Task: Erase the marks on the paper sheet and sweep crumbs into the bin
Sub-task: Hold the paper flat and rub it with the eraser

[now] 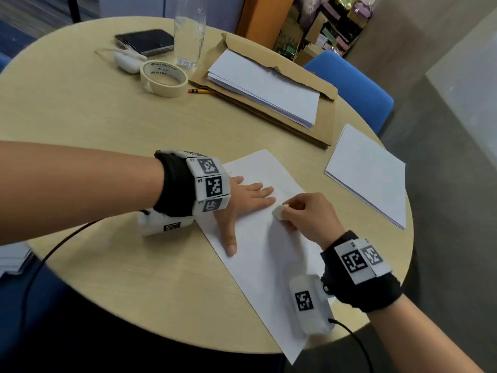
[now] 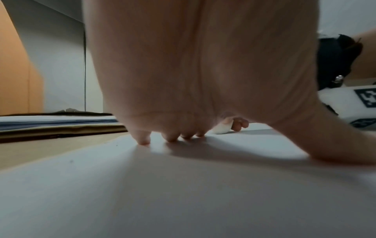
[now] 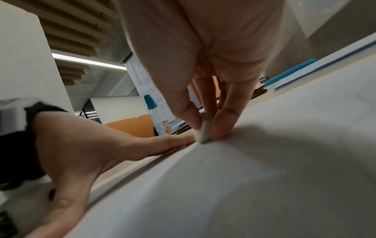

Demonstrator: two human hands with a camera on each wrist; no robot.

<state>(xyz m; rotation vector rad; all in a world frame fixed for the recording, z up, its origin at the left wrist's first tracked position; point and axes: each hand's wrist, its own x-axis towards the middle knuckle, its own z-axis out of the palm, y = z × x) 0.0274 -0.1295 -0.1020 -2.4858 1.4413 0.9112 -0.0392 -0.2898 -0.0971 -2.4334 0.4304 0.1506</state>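
Note:
A white paper sheet [image 1: 263, 251] lies at an angle on the round wooden table [image 1: 94, 125] near its front edge. My left hand [image 1: 244, 203] lies flat on the sheet's left part, fingers straight and thumb spread, pressing it down [image 2: 173, 138]. My right hand [image 1: 298, 211] pinches a small white eraser [image 1: 279, 212] between thumb and fingers, its tip touching the sheet just beyond the left fingertips. In the right wrist view the eraser [image 3: 204, 132] meets the paper [image 3: 244, 177]. Faint marks show near the eraser. No bin is in view.
A second stack of white sheets [image 1: 368, 170] lies at the right edge. Further back sit a brown envelope with papers [image 1: 269, 87], a pencil [image 1: 200, 91], a tape roll [image 1: 164, 78], a glass [image 1: 189, 36], a phone [image 1: 145, 41] and an earbud case [image 1: 126, 61]. A blue chair [image 1: 357, 87] stands behind.

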